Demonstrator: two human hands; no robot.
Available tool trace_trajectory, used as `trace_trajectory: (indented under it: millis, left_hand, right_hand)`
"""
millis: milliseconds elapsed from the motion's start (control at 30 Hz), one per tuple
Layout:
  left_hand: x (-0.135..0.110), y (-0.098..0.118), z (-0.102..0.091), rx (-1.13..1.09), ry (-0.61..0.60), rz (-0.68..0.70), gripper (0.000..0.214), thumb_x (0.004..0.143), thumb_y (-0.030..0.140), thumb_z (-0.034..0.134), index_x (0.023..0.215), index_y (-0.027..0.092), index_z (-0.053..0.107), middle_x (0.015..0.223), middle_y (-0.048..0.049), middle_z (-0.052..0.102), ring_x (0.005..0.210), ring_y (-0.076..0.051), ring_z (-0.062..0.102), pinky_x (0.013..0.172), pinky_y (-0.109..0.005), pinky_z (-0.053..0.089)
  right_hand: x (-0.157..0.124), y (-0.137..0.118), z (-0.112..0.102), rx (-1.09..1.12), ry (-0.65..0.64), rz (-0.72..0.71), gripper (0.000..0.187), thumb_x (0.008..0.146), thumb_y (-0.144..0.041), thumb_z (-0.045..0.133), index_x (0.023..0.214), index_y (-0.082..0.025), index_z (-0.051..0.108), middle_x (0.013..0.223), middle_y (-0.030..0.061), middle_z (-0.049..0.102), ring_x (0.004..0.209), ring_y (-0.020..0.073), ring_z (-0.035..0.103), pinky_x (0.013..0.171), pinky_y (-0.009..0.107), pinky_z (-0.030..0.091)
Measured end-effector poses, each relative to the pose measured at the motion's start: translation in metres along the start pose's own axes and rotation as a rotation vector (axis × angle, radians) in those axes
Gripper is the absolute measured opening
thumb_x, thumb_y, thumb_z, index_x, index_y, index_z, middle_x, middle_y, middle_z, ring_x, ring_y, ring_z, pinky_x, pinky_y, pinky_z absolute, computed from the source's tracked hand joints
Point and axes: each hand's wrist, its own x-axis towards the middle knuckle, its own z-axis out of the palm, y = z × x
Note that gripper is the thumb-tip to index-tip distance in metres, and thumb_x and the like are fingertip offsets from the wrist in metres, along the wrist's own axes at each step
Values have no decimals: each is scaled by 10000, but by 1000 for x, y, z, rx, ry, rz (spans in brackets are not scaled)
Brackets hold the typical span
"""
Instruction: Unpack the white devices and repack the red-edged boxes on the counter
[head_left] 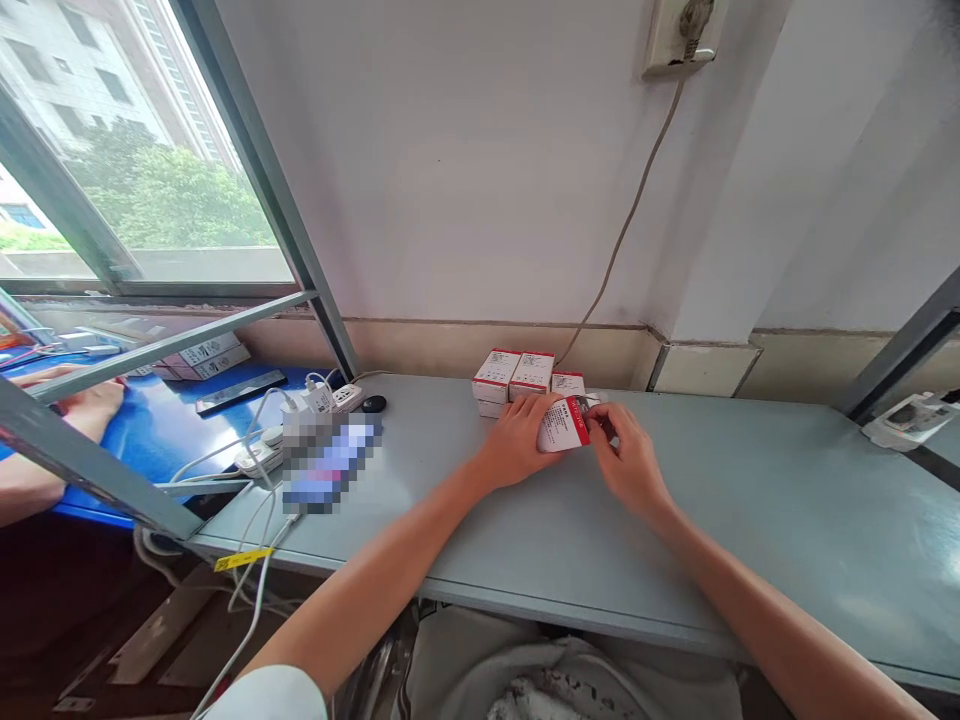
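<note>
Between my two hands is a small white carton with a red band and printed text (562, 424), tilted up off the grey-green counter (750, 530). My left hand (514, 442) grips its left side, with the fingers over the top. My right hand (628, 460) pinches its right end. Just behind the hands stand several similar white-and-red cartons (517, 374) in a row against the wall, and my left fingers nearly touch them. The lower part of the row is partly hidden behind my hands.
To the left on the counter lie a power strip (259, 457), white chargers and cables (315, 400), a pixelated device (330, 462) and a small black oval object (373, 404). Beyond the window frame (97, 460), another person's hand (94, 402) rests on a blue surface (172, 430).
</note>
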Motion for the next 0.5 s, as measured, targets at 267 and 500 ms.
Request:
trace_trajectory:
  millis: [267,500]
  left_hand:
    - [0,-1,1,5,-6,-5,791,926,417,822,1599,309,421,1512,-115,618,1366,-366,596,1116,-529,500]
    - [0,1,0,7,-1,6,809,922,411,828,1610,323,413,1513,-115,620,1382,-374,596,1126,-537,499]
  right_hand:
    - [0,1,0,-3,4,-3,150,1052,-312,498,1009,-264,634,1052,78,690,917,240,608,712,354,484]
    - [0,3,0,-9,6,-22,164,1058,-327,485,1011,-270,632,1039,80,690,919,245,611,721,357,493]
